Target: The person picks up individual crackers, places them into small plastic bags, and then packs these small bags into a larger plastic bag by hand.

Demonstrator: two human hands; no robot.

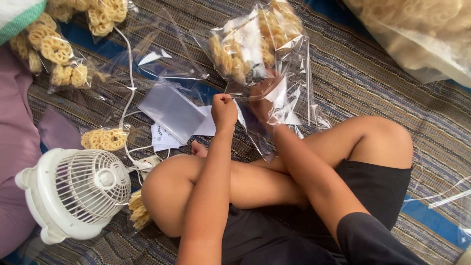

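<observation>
A fan (73, 191) stands left of the hands (245, 105), bag (260, 54) beyond.

One head-worn camera looks steeply down, close over crossed legs and the woven mat (363, 73); no second view.

A striped woven mat (373, 83) carries a small white fan (76, 191) at its left edge, sealed bags of ring-shaped crackers (54, 49) in the upper left corner, empty clear bags (171, 110) and white paper slips (162, 137) near the middle.
</observation>
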